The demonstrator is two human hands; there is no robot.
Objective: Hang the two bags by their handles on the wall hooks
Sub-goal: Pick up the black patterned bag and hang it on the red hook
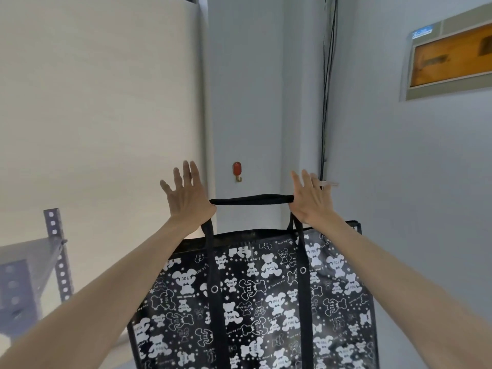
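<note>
A large black bag printed with white bears hangs in front of me. Its black handle is stretched level between my two hands. My left hand carries the handle's left end at the thumb, fingers spread upward. My right hand carries the right end the same way. A red wall hook with a brass prong sits on the wall just above the handle's middle, apart from it. Only one bag and one hook are visible.
A white panel stands at the left. A perforated metal shelf frame is at the lower left. Black cables run down the wall corner. A framed orange panel is set in the right wall.
</note>
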